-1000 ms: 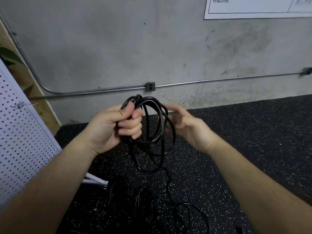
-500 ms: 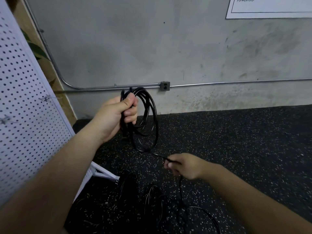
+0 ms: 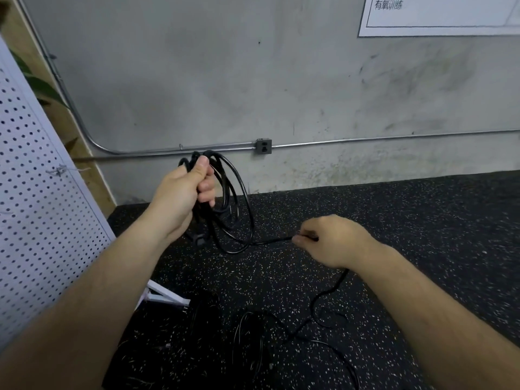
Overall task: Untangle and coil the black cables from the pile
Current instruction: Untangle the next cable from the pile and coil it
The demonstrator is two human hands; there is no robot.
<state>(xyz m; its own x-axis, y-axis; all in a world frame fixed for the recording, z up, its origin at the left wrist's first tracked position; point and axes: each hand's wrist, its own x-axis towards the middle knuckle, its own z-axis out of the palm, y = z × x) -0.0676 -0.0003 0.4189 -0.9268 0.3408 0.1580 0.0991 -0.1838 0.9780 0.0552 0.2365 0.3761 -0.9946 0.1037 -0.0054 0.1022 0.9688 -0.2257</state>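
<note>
Gripping a coil of black cable [image 3: 228, 192] near its top, the left hand [image 3: 183, 192] has thumb and fingers clenched round the gathered loops, which hang below the fist above the speckled rubber floor [image 3: 422, 235]; a plug [image 3: 198, 239] dangles at the coil's seven o'clock. From the coil's five o'clock a single strand [image 3: 274, 241] runs toward three o'clock into the right hand [image 3: 329, 240], whose curled fingers and thumb pinch it. Past that hand the strand drops toward six o'clock, curves over the floor and joins the pile of black cables [image 3: 247, 333] lying at six o'clock of the view, between the two forearms. A white perforated panel [image 3: 42, 206] leans at nine o'clock. Along the concrete wall [image 3: 197, 80] at twelve o'clock run a metal conduit [image 3: 365, 140] and a grey outlet box [image 3: 263, 146]; a white poster [image 3: 439, 15] hangs at one o'clock.
</note>
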